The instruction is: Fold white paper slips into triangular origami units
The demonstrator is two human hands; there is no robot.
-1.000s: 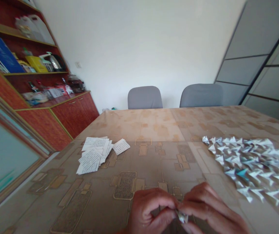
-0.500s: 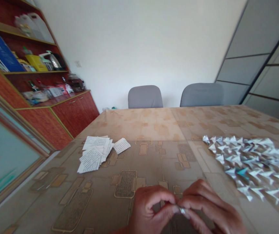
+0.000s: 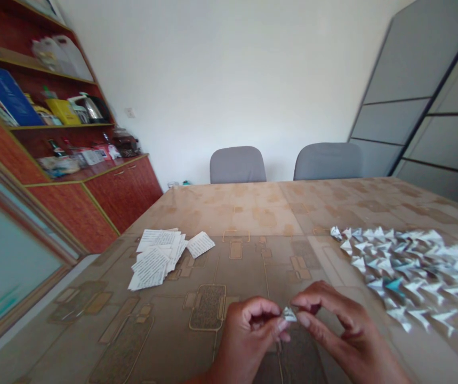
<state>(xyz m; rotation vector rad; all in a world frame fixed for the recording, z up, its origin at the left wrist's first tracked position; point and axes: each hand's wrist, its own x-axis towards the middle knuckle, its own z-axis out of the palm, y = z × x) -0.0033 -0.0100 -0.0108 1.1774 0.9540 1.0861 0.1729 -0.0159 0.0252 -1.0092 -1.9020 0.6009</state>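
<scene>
Low at the frame's near edge, the left hand [image 3: 248, 333] and right hand [image 3: 332, 328] pinch a small folded paper piece [image 3: 289, 314] between fingertips — mostly hidden, its shape hard to make out. Both wrists are cut off; folded pieces [image 3: 408, 266] run off the right edge — flat slips [image 3: 159, 256] lie left.

The paper slips [image 3: 157, 257] carry printed lines too small to read.

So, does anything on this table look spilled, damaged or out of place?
Nothing stands out. The left hand and right hand pinch a folded paper. The printed slips lie in a loose pile, one slip beside it; the folded pieces are spread on the table.
</scene>
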